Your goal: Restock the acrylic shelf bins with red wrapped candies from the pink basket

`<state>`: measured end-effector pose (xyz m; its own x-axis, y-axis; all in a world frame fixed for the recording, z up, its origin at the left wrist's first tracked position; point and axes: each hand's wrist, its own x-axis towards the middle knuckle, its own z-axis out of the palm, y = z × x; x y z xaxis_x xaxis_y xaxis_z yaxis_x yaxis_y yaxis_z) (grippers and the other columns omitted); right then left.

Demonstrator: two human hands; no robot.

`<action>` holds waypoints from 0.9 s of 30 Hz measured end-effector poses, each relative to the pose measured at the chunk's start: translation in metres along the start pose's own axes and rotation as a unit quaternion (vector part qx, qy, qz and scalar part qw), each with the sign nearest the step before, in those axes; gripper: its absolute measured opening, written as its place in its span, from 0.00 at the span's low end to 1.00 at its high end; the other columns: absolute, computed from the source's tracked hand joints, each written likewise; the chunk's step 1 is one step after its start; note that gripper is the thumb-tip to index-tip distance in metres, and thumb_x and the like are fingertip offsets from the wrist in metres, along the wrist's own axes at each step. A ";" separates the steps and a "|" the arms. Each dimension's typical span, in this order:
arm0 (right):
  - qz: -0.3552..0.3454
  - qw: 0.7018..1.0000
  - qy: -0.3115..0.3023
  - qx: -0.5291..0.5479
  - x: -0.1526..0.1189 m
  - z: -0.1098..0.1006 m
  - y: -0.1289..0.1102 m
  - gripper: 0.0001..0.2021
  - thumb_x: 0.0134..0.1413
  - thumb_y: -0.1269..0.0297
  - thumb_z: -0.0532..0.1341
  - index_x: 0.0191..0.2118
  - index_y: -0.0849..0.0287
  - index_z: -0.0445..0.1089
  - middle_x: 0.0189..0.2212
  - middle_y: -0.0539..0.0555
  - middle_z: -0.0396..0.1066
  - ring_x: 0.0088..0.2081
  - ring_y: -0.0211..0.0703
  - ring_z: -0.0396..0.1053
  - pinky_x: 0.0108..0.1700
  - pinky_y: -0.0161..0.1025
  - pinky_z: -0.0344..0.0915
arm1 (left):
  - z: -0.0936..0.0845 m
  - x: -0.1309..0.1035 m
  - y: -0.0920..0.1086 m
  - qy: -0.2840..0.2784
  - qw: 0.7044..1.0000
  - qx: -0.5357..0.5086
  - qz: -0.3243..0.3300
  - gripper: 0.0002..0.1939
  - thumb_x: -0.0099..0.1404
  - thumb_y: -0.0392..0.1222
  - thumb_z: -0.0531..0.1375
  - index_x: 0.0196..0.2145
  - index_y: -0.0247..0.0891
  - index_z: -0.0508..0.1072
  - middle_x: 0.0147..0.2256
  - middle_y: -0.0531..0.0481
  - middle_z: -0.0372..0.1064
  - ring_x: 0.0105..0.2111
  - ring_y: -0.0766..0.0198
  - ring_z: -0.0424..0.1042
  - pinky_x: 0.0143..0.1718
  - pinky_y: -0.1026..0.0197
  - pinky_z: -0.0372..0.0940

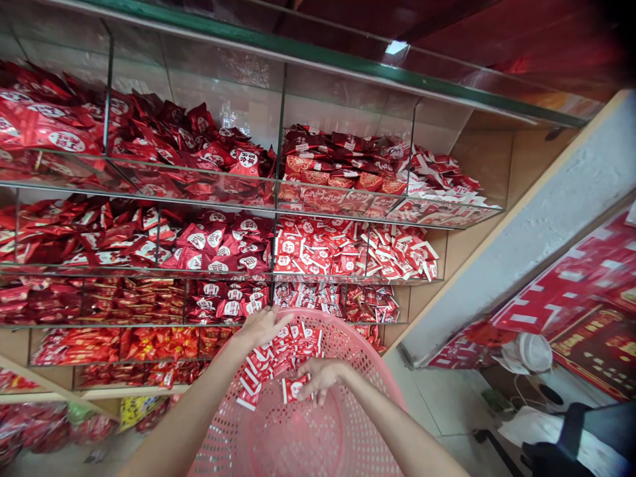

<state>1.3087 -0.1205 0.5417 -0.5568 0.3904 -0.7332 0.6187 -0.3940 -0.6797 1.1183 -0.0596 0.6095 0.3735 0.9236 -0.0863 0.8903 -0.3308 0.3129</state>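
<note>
A large pink perforated plastic basket point(380, 377) is tilted toward me below the shelves. At its far left rim is my left hand point(261, 329), its fingers over the edge and its thumb on the inside. Small red-and-white candy packets point(271, 358) lie heaped inside against the far wall. My right hand point(322, 377) reaches into the basket, fingers closed on one red packet point(292, 389) with a white label. The basket's lower floor shows bare pink plastic.
Tiered glass-fronted shelf bins point(218, 245) full of red packets rise ahead. A green glass shelf edge point(318, 53) runs overhead. To the right stand a wooden side panel point(447, 278), a pale wall and red boxes point(596, 344). Bagged goods point(142, 411) lie low at left.
</note>
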 end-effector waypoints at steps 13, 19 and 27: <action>-0.041 0.998 -0.050 0.017 0.023 0.024 -0.005 0.24 0.26 0.56 0.70 0.35 0.59 0.69 0.23 0.44 0.68 0.21 0.28 0.65 0.23 0.25 0.63 | 0.004 0.001 -0.004 0.008 1.000 0.000 0.007 0.43 0.55 0.69 0.32 0.52 0.35 0.60 0.45 0.38 0.67 0.45 0.51 0.66 0.43 0.54 0.59; -0.030 0.996 -0.082 0.021 0.023 0.021 -0.002 0.21 0.32 0.52 0.66 0.34 0.60 0.68 0.21 0.45 0.68 0.20 0.28 0.65 0.24 0.25 0.62 | 0.004 0.001 -0.003 0.007 1.000 -0.003 0.010 0.42 0.55 0.69 0.32 0.51 0.36 0.61 0.45 0.39 0.67 0.45 0.51 0.66 0.43 0.54 0.59; 0.030 0.995 -0.097 0.003 -0.015 -0.002 -0.014 0.16 0.40 0.57 0.64 0.36 0.60 0.68 0.22 0.47 0.70 0.23 0.31 0.69 0.27 0.27 0.65 | 0.003 -0.001 -0.002 0.005 1.000 -0.003 -0.011 0.40 0.56 0.68 0.34 0.52 0.37 0.59 0.45 0.39 0.66 0.46 0.51 0.66 0.44 0.55 0.59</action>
<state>1.3093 -0.1186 0.5622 -0.6154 0.1979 -0.7630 0.6511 -0.4179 -0.6335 1.1174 -0.0604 0.6058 0.3504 0.9328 -0.0842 0.8970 -0.3084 0.3166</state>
